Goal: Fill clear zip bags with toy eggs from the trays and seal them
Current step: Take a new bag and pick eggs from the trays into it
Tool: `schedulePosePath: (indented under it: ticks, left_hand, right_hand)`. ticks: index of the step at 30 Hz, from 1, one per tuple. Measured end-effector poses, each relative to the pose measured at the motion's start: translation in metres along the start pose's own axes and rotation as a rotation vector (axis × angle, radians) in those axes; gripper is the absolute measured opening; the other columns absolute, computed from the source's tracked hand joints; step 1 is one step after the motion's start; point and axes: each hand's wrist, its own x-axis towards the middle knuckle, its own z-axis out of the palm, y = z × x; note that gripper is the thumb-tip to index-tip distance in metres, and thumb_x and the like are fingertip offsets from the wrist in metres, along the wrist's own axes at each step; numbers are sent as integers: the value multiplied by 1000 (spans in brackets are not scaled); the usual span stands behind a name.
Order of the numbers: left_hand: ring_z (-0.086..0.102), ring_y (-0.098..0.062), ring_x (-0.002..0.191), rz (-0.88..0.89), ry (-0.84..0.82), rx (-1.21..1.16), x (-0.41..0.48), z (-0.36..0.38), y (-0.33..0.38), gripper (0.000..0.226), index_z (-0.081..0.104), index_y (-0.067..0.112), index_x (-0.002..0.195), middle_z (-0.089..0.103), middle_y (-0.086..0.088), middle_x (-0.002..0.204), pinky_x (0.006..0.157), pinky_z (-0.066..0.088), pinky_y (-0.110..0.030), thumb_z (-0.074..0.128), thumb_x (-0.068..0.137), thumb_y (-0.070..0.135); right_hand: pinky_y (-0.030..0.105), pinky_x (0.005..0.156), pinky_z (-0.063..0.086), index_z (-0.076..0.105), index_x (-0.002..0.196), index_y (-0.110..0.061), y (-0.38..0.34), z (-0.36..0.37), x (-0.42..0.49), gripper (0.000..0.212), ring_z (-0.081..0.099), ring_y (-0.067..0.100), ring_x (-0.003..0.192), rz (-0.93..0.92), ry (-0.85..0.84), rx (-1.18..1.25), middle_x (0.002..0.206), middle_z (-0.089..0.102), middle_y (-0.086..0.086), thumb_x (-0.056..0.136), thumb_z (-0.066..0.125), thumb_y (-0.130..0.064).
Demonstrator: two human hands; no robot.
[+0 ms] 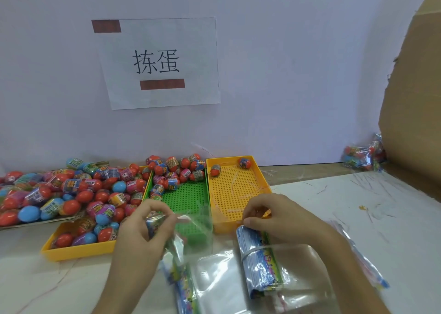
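My left hand (143, 230) pinches the printed blue top edge of a clear zip bag (193, 227), which hangs open and empty in front of the green tray (191, 192). My right hand (276, 216) has curled fingers, its thumb on the top end of a rubber-banded bundle of zip bags (260, 256). Toy eggs (71, 194) are heaped at the left, more fill the back of the green tray, and two lie in the right yellow tray (238, 194).
A front-left yellow tray (76, 250) holds several eggs. Flat clear bags (229, 280) lie under the bundle, and more bags (362, 261) lie at the right. Filled bags (362, 157) sit at the back right beside a cardboard box (412, 122). A paper sign (157, 63) hangs on the wall.
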Motion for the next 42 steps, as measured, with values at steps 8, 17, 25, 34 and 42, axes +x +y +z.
schedulePosePath:
  ticks: [8, 17, 25, 34, 42]
  left_hand:
    - [71, -18, 66, -159, -85, -470, 4, -3, 8, 9, 66, 25, 81, 75, -24, 94, 57, 57, -26, 61, 85, 20]
    - [69, -20, 60, -168, -23, -425, 4, -1, 2, 11, 73, 28, 89, 78, -13, 103, 54, 56, -25, 66, 81, 29]
    - [66, -25, 54, -183, 24, -411, 6, -4, 0, 12, 75, 25, 88, 70, -14, 67, 55, 57, -31, 65, 81, 22]
    - [69, -28, 72, -68, 82, -207, 3, -4, -2, 15, 71, 35, 95, 77, -16, 91, 64, 61, -43, 69, 83, 26]
    - [53, -9, 114, 519, 146, 432, -6, 7, 0, 24, 64, 29, 104, 58, 12, 113, 99, 38, -27, 68, 85, 44]
  right_hand:
    - [25, 87, 56, 63, 118, -40, -19, 8, -2, 33, 67, 5, 104, -131, 25, 413, 113, 71, -13, 88, 70, -52]
    - [19, 64, 53, 76, 92, -7, -32, 4, -6, 18, 68, 10, 66, -190, 60, 651, 77, 75, 6, 98, 60, -2]
    - [22, 65, 55, 76, 90, -7, -36, 6, -6, 23, 72, 22, 67, -147, 41, 630, 82, 78, 12, 92, 60, 9]
    - [27, 66, 59, 74, 81, -4, -33, 6, -6, 7, 74, 23, 67, -123, 89, 674, 74, 75, 16, 86, 78, -8]
    - [28, 68, 55, 72, 74, -19, -38, 17, -3, 16, 70, 19, 66, -144, 46, 578, 71, 74, 7, 89, 76, -14]
